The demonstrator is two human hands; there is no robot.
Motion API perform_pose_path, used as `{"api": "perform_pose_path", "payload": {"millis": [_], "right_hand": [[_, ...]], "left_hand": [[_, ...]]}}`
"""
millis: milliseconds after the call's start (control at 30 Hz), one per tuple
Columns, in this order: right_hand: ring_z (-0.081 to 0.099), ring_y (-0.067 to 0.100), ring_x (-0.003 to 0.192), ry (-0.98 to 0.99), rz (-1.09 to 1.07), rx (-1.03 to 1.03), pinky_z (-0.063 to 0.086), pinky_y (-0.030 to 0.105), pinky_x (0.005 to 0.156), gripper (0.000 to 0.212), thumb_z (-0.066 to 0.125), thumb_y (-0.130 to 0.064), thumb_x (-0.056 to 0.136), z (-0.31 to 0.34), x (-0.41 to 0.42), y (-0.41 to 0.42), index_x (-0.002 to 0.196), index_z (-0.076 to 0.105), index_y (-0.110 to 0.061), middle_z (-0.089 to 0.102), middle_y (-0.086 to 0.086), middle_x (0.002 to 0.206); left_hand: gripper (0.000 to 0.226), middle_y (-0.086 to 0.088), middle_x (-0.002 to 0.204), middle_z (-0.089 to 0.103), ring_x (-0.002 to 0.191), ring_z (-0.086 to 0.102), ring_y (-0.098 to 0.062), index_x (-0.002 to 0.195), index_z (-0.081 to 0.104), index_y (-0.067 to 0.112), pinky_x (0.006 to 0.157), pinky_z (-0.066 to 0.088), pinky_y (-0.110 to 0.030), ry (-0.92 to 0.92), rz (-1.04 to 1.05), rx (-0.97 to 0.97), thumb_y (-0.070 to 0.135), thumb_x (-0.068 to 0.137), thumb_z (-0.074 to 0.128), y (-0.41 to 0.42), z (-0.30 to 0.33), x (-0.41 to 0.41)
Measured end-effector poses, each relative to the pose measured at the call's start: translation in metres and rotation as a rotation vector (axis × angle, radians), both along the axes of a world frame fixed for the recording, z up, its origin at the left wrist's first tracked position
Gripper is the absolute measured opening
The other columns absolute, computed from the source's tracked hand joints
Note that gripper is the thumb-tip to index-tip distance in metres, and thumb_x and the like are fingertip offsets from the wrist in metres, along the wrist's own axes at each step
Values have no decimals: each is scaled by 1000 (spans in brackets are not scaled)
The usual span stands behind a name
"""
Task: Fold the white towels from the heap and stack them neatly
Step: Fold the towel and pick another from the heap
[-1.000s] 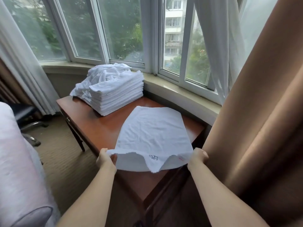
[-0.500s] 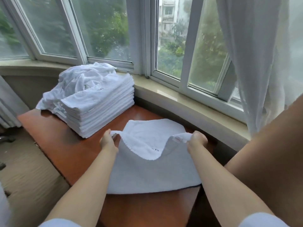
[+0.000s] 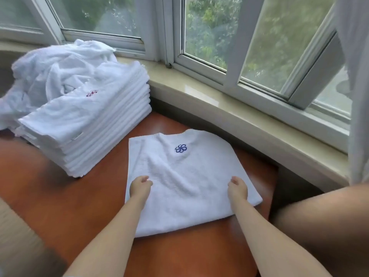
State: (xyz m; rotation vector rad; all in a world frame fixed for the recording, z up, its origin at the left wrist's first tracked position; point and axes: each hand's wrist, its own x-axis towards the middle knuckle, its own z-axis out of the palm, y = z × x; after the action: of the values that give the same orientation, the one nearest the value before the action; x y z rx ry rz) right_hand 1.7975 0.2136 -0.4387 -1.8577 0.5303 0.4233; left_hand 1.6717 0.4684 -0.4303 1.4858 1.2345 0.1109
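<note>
A curved window sill [image 3: 229, 108] runs behind a reddish wooden table [image 3: 95, 206], and on it we have our work laid out. At the far left sits the rumpled heap [image 3: 50, 70] of unfolded towels, and just in front of it, touching, the neat stack [image 3: 85, 124] of finished ones. Near us, to the right of the stack and apart from it, lies the towel in hand [image 3: 179, 182], doubled over once with its blue flower emblem [image 3: 181, 148] facing up at the far side.

Our left hand [image 3: 139, 186] and right hand [image 3: 237, 187] rest on the towel's near half, knuckles up. The fingers look curled under, but we cannot tell whether they pinch cloth or merely press it.

We judge the first fold is down and the next one is due. To do it well, we smooth the top outward so no wrinkle gets trapped, square the edges, since the far right corner slants, then fold to match the stack's footprint. We keep the layers together as we lift, or the lower one will slip.
</note>
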Motion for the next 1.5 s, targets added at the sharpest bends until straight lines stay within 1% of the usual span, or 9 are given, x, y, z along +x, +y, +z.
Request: {"api": "perform_pose_path", "payload": {"millis": [200,300,433,567,733,900,1100,1267,1500], "right_hand": [[50,38,109,17,-59,-411,48,37,86,54,53,-4,89,3,-1,-30,140,40,-12,30,11,141],[51,34,88,137,37,-516,45,34,73,48,54,-8,88,3,-7,-49,135,43,-7,34,16,135],[57,35,98,21,61,-428,49,33,77,34,48,-14,92,6,-18,-65,124,56,-6,57,17,119],[56,29,86,-68,-33,-262,50,35,73,16,46,-23,98,20,-39,-74,109,52,-11,59,15,110],[59,33,106,-102,-262,92,48,35,84,30,48,-13,98,56,-60,-86,127,49,-7,58,15,122],[64,25,95,-217,-314,426,56,32,70,27,48,-16,95,122,-73,-90,122,51,-13,60,11,115],[59,20,89,-393,-379,633,55,30,67,19,48,-9,92,190,-90,-121,109,49,-18,55,7,108],[59,18,81,-406,-430,810,54,24,57,18,51,-7,92,229,-99,-130,107,46,-16,56,6,104],[59,12,57,-368,-409,811,51,19,47,14,55,-19,96,225,-93,-105,86,46,-15,57,6,79]], "left_hand": [[42,-11,133,43,105,52,-29,127,55,12,80,44,-35,300,39,362,10,86,59,-21,-10,-34],[49,-17,129,43,119,41,-37,128,52,10,91,42,-44,483,147,344,23,83,66,-33,-7,-62],[38,-17,120,60,112,51,-39,121,63,11,89,42,-36,525,99,252,26,86,59,-40,-7,-95],[25,-13,94,61,85,57,-31,110,63,4,71,48,-34,179,276,44,11,86,61,-60,5,-113],[12,-9,84,57,71,53,-18,87,55,6,58,44,-28,-241,521,-398,-5,87,61,-94,46,-133],[16,-2,77,62,70,58,-10,79,60,10,60,47,-18,-798,693,-482,-2,89,59,-132,137,-130],[38,8,42,50,39,53,-3,64,44,18,47,48,-14,-1261,699,-544,2,97,44,-154,214,-155],[62,13,43,51,48,51,-3,33,53,18,51,42,-15,-1143,604,-382,16,94,48,-151,230,-171],[52,11,50,59,71,52,-9,44,62,21,65,41,-24,-1040,654,-444,25,95,53,-130,215,-163]]}}
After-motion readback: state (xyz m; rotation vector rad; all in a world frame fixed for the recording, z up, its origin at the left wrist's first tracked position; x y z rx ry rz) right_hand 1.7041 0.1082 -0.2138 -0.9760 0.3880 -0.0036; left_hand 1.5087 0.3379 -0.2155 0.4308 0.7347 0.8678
